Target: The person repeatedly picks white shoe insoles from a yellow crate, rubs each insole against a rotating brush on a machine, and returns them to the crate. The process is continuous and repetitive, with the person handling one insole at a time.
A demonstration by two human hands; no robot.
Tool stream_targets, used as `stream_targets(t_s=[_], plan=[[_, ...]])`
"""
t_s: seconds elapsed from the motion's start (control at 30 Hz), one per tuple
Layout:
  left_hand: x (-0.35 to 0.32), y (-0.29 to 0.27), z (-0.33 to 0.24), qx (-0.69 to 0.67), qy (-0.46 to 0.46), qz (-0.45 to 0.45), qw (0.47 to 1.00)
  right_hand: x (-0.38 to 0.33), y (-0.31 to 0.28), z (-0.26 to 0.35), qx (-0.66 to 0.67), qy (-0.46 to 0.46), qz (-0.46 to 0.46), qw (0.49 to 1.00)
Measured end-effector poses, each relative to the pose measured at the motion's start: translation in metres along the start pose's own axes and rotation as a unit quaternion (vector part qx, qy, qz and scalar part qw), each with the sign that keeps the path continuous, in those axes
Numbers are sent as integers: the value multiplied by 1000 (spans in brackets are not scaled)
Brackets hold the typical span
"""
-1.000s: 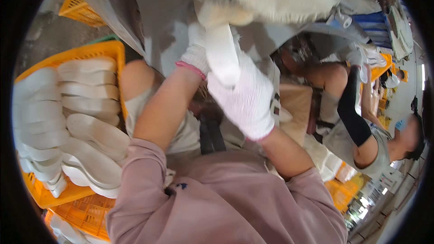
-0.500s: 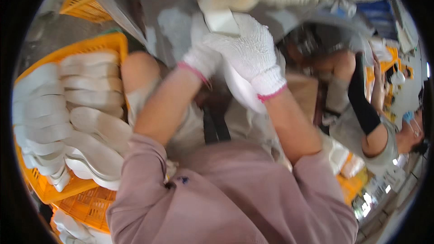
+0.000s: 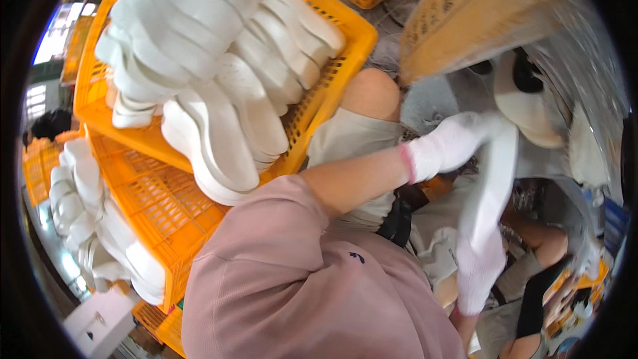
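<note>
The step in hand appears to be the handling of a single pale, elongated sole (image 3: 497,173) with both gloved hands, beside a cream round part (image 3: 531,118) with a dark centre. The sole stands roughly on end in front of the person, to the right of the middle of the view, and is blurred along its length. The right hand (image 3: 480,262), lower down, looks closed around the sole's bottom end, though blur and the glove's matching white hide the exact finger placement. The left hand (image 3: 448,144) reaches across to the upper end; its fingertips smear into the sole there, so whether they grip it or merely touch it cannot be told. The sole's top lies near the round part, and whether the two touch is unclear. To the person's left, a yellow-orange crate (image 3: 364,34) carries a heap of similar white soles (image 3: 193,13), resting above a second crate (image 3: 143,193) of the same colour. A tilted cardboard box (image 3: 458,20) stands beyond the left hand, and a co-worker's black sleeve (image 3: 530,312) shows at the lower right. As a judgement, the next move calls for a firm right-hand hold and clear left-hand contact on the upper end, with gloved fingertips kept clear of the round part.
</note>
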State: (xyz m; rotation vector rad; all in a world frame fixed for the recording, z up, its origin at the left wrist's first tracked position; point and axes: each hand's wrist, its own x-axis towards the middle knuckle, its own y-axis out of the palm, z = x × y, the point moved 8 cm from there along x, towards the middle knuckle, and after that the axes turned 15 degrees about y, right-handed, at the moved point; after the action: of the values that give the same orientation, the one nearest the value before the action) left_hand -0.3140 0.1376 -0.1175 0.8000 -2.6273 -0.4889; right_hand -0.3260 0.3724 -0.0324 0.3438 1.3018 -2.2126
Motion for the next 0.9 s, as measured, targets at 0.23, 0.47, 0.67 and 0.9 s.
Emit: stream_targets(t_s=[0.23, 0.47, 0.67, 0.9], plan=[[-59, -282, -166, 586, -16, -515, 626, -41, -10, -209, -297, 119, -35, 947], [-76, -291, -144, 648, 43, -349, 675, -17, -15, -109, -40, -81, -120, 989], [-144, -188, -137, 781, 1, -80, 620, -29, 72, 110, 84, -351, 36, 932], [-205, -209, -137, 591, -41, -291, 751, -18, 191, 272, 60, -498, 161, 850]])
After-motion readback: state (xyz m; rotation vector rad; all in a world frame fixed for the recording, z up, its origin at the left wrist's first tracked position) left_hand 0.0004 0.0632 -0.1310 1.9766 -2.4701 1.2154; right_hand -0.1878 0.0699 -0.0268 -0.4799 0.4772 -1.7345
